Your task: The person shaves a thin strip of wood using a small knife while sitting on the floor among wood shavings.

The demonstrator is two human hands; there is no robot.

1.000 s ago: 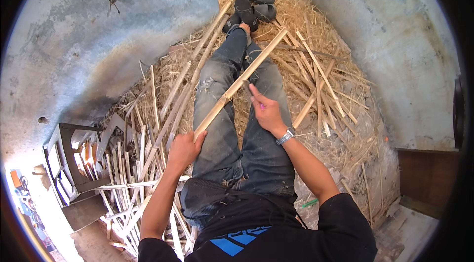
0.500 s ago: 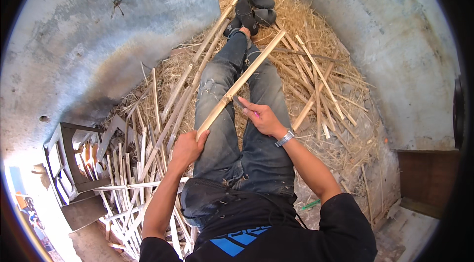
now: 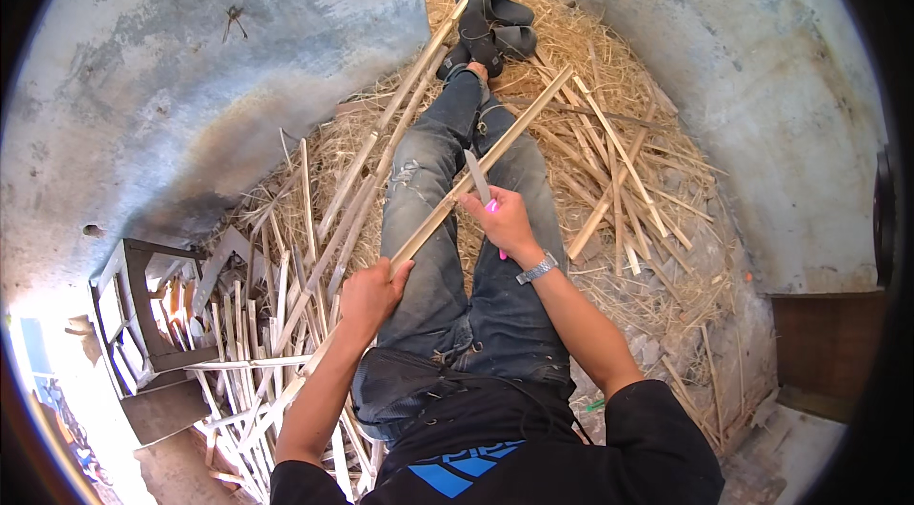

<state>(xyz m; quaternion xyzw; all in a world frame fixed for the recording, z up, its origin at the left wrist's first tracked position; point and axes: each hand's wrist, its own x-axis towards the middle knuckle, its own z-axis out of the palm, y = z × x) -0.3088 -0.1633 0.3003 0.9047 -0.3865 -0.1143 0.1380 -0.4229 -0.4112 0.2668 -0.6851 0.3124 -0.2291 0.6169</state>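
My left hand (image 3: 374,296) clenches bamboo strip (image 3: 519,129), right hand (image 3: 506,223) grips pink-handled knife (image 3: 481,186); blade (image 3: 473,167) skidding off could gash leg (image 3: 421,177).

Daylight admitted strongly at lower left; white-glaring opening (image 3: 36,348) overexposed, detail washed out. Weathered grey-blue wall (image 3: 238,39) shaded along lower part. Dark brown flat panel (image 3: 824,348) at right dimly lit. Centre well exposed; long straight pale-wood strip (image 3: 529,118) rendered clearly. Edges bowed by fisheye lens; corners masked black; lower-left rim colour-fringed.
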